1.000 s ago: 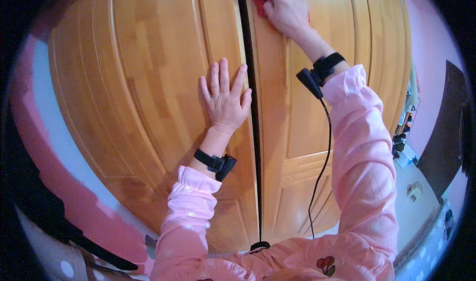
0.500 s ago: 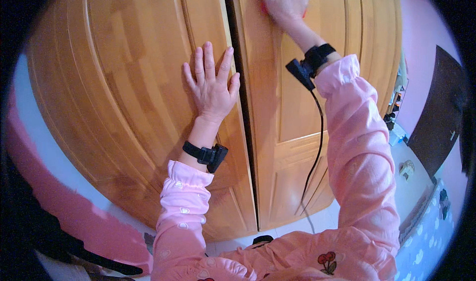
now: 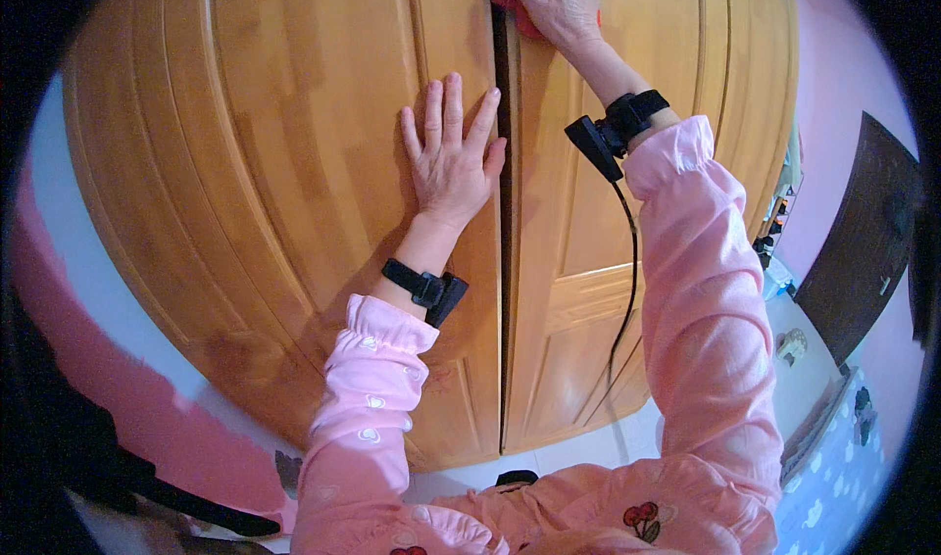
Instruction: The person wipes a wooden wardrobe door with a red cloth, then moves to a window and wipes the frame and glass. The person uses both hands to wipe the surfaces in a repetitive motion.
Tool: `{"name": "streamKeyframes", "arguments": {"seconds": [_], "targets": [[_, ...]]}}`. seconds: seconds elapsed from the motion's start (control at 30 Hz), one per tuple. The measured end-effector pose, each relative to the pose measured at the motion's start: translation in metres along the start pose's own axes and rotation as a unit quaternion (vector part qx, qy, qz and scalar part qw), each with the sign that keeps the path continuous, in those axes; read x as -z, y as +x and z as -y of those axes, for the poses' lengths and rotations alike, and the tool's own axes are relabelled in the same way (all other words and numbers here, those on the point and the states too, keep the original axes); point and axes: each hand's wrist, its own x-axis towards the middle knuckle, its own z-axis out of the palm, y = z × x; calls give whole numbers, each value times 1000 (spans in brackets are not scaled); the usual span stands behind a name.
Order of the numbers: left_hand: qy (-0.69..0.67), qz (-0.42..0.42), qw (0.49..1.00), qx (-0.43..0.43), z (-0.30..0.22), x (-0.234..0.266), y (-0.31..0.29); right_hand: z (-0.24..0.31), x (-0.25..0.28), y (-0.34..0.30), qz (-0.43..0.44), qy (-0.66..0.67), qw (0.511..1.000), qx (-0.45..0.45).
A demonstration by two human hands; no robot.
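Observation:
A wooden wardrobe with two panelled doors fills the middle of the view. My left hand [image 3: 453, 168] lies flat with fingers spread on its left door [image 3: 314, 144], close to the dark gap between the doors. At the top edge my right hand [image 3: 564, 6] presses a red cloth [image 3: 529, 24] against the upper part of the right door [image 3: 588, 212]. Part of the cloth is hidden under the hand and cut off by the frame. Each wrist wears a black strap with a small device; a black cable [image 3: 632, 290] hangs from the right one.
To the right, a dark brown door [image 3: 858, 241] is set in a pink wall. A blue patterned bedspread [image 3: 833, 467] lies at the lower right. White floor tiles [image 3: 578, 447] show below the wardrobe. A black object [image 3: 196, 501] stands at the lower left.
My view has turned slightly, so the wardrobe sits further right. My right hand and the red cloth have shifted left, to the edge of the gap. My left hand stays flat on the left door.

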Motion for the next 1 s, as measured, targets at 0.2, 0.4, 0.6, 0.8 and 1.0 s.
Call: {"name": "streamKeyframes", "arguments": {"seconds": [0.2,0.4,0.6,0.8,1.0], "targets": [[-15,-23,1000,0,1,-5,-2,43,3,-31,101,-81,974,186],[-33,-6,999,8,2,-4,-2,60,0,-32,230,-46,925,300],[-305,-111,942,85,16,29,5,78,-30,-15,228,38,929,290],[-483,-117,821,282,51,58,35,80,-39,-15,193,171,938,230],[-604,-120,695,371,45,56,56,73,-34,-12,77,309,947,51]]}}
